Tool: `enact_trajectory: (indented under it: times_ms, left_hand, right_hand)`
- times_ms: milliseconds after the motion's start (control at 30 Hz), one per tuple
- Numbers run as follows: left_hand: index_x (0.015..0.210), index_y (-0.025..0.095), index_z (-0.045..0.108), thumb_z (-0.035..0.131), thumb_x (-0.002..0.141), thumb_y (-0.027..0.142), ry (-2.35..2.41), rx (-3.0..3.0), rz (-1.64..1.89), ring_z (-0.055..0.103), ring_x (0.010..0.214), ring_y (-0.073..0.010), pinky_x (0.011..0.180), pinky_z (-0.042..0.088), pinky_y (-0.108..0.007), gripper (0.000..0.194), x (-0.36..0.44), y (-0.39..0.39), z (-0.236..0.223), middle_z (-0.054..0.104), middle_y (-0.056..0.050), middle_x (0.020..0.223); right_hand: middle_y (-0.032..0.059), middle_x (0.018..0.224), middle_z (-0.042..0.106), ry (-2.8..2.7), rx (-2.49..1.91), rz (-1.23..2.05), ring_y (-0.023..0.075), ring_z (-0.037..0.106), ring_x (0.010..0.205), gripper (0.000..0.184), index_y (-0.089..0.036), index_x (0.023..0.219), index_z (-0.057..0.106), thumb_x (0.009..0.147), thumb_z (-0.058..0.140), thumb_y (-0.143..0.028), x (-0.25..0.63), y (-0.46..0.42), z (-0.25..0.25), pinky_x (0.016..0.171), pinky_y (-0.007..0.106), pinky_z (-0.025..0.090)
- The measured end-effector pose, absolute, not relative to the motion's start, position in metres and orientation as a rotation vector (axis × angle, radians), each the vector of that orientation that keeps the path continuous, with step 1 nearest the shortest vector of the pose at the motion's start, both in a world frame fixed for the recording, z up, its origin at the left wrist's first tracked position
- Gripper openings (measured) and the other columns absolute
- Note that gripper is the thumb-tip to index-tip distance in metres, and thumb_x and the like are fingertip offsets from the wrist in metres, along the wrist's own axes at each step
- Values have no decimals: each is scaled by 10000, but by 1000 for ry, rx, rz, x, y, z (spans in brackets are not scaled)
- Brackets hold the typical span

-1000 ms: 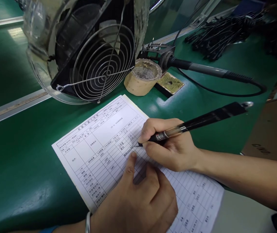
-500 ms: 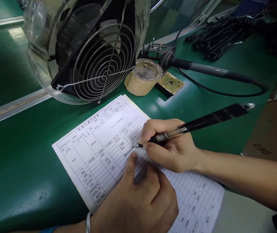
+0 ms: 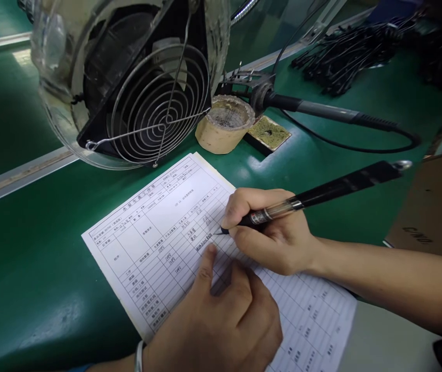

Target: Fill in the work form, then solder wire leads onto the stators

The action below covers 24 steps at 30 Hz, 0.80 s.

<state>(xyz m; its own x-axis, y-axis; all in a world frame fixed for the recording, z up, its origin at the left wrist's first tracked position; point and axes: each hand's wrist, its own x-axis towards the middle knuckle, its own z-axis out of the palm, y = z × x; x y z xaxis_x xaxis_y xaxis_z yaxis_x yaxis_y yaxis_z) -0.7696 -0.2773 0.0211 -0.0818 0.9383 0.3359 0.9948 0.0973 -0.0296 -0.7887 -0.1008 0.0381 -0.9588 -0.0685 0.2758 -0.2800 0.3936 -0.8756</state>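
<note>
A printed form [image 3: 127, 243] with ruled rows and handwritten entries lies slanted on the green table. My right hand [image 3: 269, 230] grips a black pen [image 3: 345, 186] between thumb and fingers. The pen's tip meets the sheet at the end of a handwritten line, and its clear section shows a label. My left hand [image 3: 224, 315] rests on the lower part of the form, holding nothing. Its index finger stretches out to just below that line, close to the pen tip, while the other fingers are bent on the paper.
A fan [image 3: 162, 108] with a wire guard in a clear housing stands at the upper left. Behind the form are a tan round container [image 3: 221, 137], a yellowish sponge [image 3: 269, 133] and a soldering iron [image 3: 321, 109] in its holder. Black cables [image 3: 348, 57] and a cardboard box [image 3: 430, 206] are at right.
The pen's upper end has swung slightly to the right and up, while its tip stays by the same handwritten line. My left hand keeps its place on the form. The view has shifted a little.
</note>
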Motion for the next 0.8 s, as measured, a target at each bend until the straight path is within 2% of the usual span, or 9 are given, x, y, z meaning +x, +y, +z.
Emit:
enact_trajectory:
  times_ms: [200,367,600,800]
  left_hand:
    - [1150,133,615,397,953,359,-2078,-1913,-257,552,1064,-278,945,473,-527,370,-771,-278,22,631,-107,1112]
    - [1128,145,627,414,956,400,-2057,-1883,-236,560,1054,-268,935,489,-515,374,-770,-278,21,639,-96,1095]
    - [1039,164,641,502,920,213,-2047,-1759,-308,576,998,-231,926,479,-482,189,-768,-273,18,656,-54,1020]
    - [1009,163,648,501,927,228,-2046,-1737,-336,590,978,-231,895,504,-474,180,-767,-271,17,663,-47,989]
  right_hand:
    - [-39,510,474,-2464,267,1621,85,416,459,117,-192,628,496,640,482,-77,-794,-97,37,400,213,321]
    - [-45,519,484,-2468,411,1718,69,390,436,114,-179,651,513,642,476,-71,-796,-92,35,393,196,316]
    - [-7,548,538,-2505,404,1720,119,505,505,75,-185,680,526,678,496,-117,-795,-88,37,428,223,375]
    - [-43,512,495,-2494,483,1618,70,390,410,111,-179,687,527,656,499,-77,-795,-91,34,376,196,308]
